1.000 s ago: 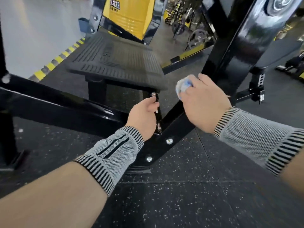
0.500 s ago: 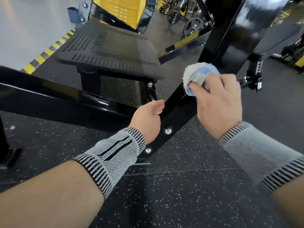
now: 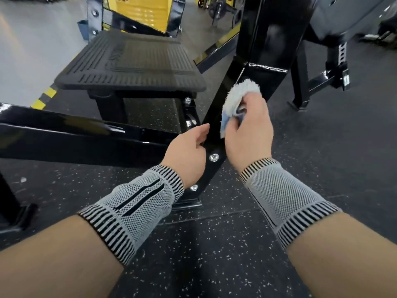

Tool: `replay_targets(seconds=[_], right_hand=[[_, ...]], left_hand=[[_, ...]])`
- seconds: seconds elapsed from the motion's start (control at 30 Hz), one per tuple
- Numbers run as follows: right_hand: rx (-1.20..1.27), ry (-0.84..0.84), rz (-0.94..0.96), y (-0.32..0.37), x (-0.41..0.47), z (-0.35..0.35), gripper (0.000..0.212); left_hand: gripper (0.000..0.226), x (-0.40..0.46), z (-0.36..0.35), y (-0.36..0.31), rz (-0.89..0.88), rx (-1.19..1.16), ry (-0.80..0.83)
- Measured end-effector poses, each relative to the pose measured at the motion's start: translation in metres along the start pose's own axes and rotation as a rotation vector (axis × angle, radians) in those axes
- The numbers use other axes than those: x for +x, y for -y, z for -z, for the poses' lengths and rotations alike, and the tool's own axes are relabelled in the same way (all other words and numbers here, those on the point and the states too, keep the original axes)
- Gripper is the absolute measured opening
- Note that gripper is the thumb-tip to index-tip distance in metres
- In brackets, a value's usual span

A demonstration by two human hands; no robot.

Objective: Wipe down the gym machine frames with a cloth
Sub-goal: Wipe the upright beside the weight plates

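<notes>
Right hand grips cloth; left hand touches frame.

A bunched white-and-blue terry cloth sits at frame centre, held against a glossy black diagonal frame bar. The bar rises from a bolted base at lower centre to a wide black upright at upper right.

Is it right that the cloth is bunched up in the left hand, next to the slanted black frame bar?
Not quite. The head view shows the cloth bunched in the right hand, not the left hand. The rest holds: it is next to the slanted black frame bar.
</notes>
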State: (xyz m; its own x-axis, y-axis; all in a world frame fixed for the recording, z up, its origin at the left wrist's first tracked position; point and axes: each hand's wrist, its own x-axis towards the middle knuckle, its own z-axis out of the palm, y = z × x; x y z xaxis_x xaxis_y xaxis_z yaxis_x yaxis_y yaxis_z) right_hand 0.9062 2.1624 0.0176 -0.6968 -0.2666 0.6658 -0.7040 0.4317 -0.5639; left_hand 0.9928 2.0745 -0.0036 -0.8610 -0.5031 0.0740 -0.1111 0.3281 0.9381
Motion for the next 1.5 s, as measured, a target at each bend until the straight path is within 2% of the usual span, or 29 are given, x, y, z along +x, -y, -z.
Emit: replay_targets(seconds=[0.07, 0.17, 0.23, 0.37, 0.47, 0.57, 0.63, 0.8, 0.87, 1.0, 1.03, 1.1, 1.23, 1.4, 1.5], right_hand=[[-0.032, 0.112, -0.022, 0.001, -0.011, -0.005, 0.013], [-0.118, 0.412, -0.038, -0.017, -0.044, -0.011, 0.012], [-0.098, 0.366, -0.063, -0.022, -0.04, -0.011, 0.012], [-0.007, 0.102, -0.069, -0.008, -0.018, -0.01, 0.019], [-0.024, 0.102, -0.108, -0.016, -0.022, -0.014, 0.022], [-0.082, 0.245, -0.291, -0.04, -0.036, -0.019, 0.017], [0.016, 0.274, -0.485, -0.051, -0.041, -0.018, 0.014], [0.24, 0.067, -0.722, -0.047, -0.039, -0.026, 0.009], [0.312, 0.056, -0.857, -0.045, -0.046, -0.035, 0.011], [0.453, 0.365, -1.118, -0.039, -0.075, -0.058, 0.011], [0.531, 0.399, -1.122, -0.036, -0.08, -0.063, 0.016], [0.592, 0.36, -1.084, -0.03, -0.082, -0.072, 0.02], [0.364, 0.19, -0.947, -0.024, -0.086, -0.077, 0.009], [0.174, 0.415, -0.877, -0.026, -0.101, -0.091, 0.022], [0.061, 0.47, -0.83, -0.039, -0.094, -0.086, 0.025]], left_hand=[[0.063, -0.001, -0.001, 0.002, 0.005, 0.012, -0.018], [0.06, -0.005, -0.004, 0.002, -0.003, 0.026, -0.035], [0.061, -0.005, -0.005, 0.001, -0.007, 0.014, -0.033], [0.065, -0.005, -0.005, 0.001, -0.002, -0.006, -0.02], [0.065, -0.005, -0.003, 0.003, 0.001, -0.021, 0.0], [0.064, -0.007, -0.001, 0.006, 0.027, -0.041, 0.016], [0.062, -0.013, 0.002, 0.01, 0.053, -0.047, 0.022], [0.057, -0.031, 0.01, 0.032, 0.147, 0.032, 0.045], [0.052, -0.035, 0.014, 0.045, 0.199, 0.076, 0.049], [0.048, -0.038, 0.024, 0.067, 0.3, 0.099, 0.031], [0.049, -0.038, 0.025, 0.071, 0.313, 0.104, 0.02], [0.05, -0.038, 0.027, 0.077, 0.319, 0.113, 0.011], [0.048, -0.036, 0.028, 0.087, 0.341, 0.115, 0.024], [0.048, -0.037, 0.023, 0.103, 0.365, 0.135, 0.036], [0.047, -0.038, 0.019, 0.106, 0.401, 0.139, 0.034]])
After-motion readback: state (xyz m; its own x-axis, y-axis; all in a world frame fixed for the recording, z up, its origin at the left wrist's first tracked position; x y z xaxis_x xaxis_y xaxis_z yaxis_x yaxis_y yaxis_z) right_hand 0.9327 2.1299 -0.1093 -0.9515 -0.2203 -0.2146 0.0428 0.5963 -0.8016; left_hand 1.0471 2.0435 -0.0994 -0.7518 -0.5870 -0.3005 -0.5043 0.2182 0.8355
